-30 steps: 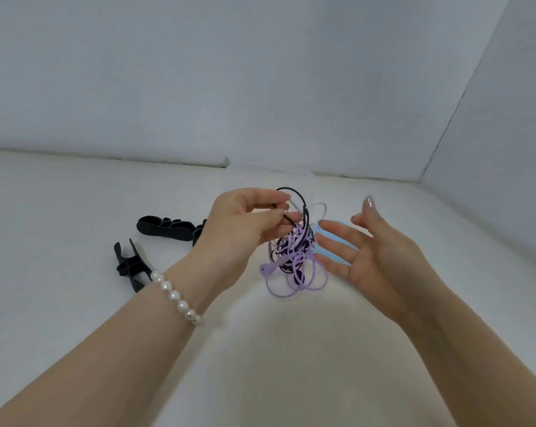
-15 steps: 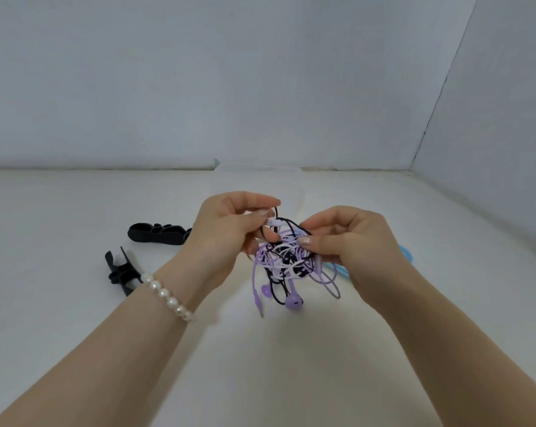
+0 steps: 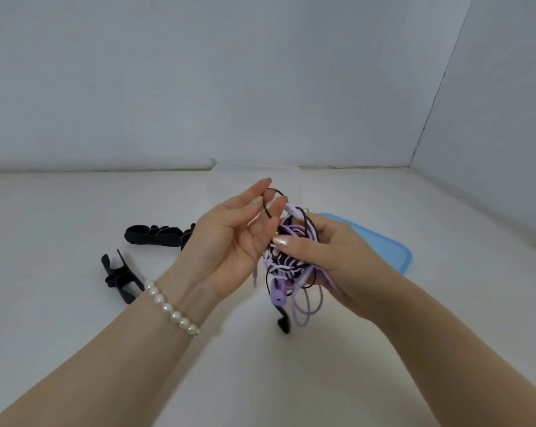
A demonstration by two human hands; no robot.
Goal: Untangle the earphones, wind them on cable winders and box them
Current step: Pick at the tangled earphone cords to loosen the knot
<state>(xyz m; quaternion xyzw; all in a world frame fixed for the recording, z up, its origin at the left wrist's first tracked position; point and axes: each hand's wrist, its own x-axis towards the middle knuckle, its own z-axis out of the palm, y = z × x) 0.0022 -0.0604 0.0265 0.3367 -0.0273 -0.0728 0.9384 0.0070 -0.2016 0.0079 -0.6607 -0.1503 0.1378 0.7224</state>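
Both hands up over the counter (image 3: pixel 75 349), working the tangle of earphones (image 3: pixel 286 257) held in the air between them, nothing resting on the surface.

Right hand (image 3: pixel 331 254): fingers curled round the bulk of the knot, thumb pressing on its near face. It carries the weight.

Left hand (image 3: pixel 229 238): fingers mostly straight and spread, palm up. A black cable loop (image 3: pixel 271 204) rises out of the top of the knot and runs between thumb and fingertips; looks like a light pinch, but can't tell how firm.

Key relation: the knot sits just right of the left palm, against the right palm. Its long axis is roughly vertical: black loop and a white plug end (image 3: pixel 292 211) at the top, a purple earbud (image 3: pixel 277 295), purple loops (image 3: pixel 306 306) and a black earbud (image 3: pixel 283 325) hanging below. The left hand is nearer the free strand, so my read is the left pulls the black loop up and away while the right anchors.

Task is early: purple, black and white cables all knotted together. Two black cable winders (image 3: pixel 155 235) (image 3: pixel 118 277) lie untouched on the counter to the left. Blue lid (image 3: pixel 383 251) lies flat behind the right hand; a clear box (image 3: pixel 257 172) seems to stand at the back wall, hard to make out.

Risk: pulling hard could tighten the knot.
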